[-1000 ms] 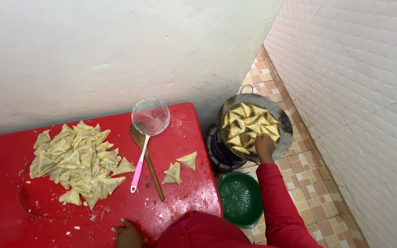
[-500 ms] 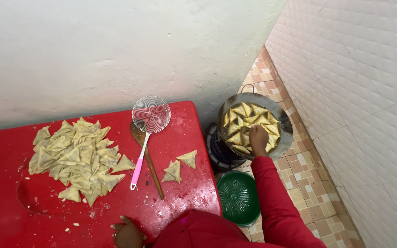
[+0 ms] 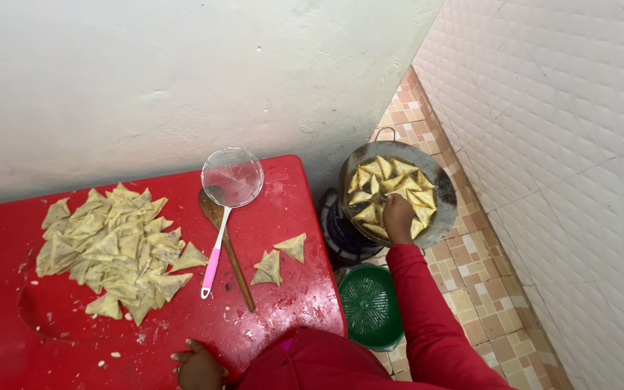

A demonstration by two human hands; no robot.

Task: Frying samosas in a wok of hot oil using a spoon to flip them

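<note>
My right hand [image 3: 397,217] reaches into the round metal pan [image 3: 438,189], fingers bunched among pale triangular pastries [image 3: 388,180]; whether it grips one, I cannot tell. The pan sits near the tiled wall [image 3: 572,144]. My left hand [image 3: 198,368] rests flat on the red desk [image 3: 283,289] edge.

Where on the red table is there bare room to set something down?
Bare red table lies right of the mesh skimmer, and between the pile of triangular pastries and the left hand. The pile's area and the pan, under the right hand, are crowded.
</note>
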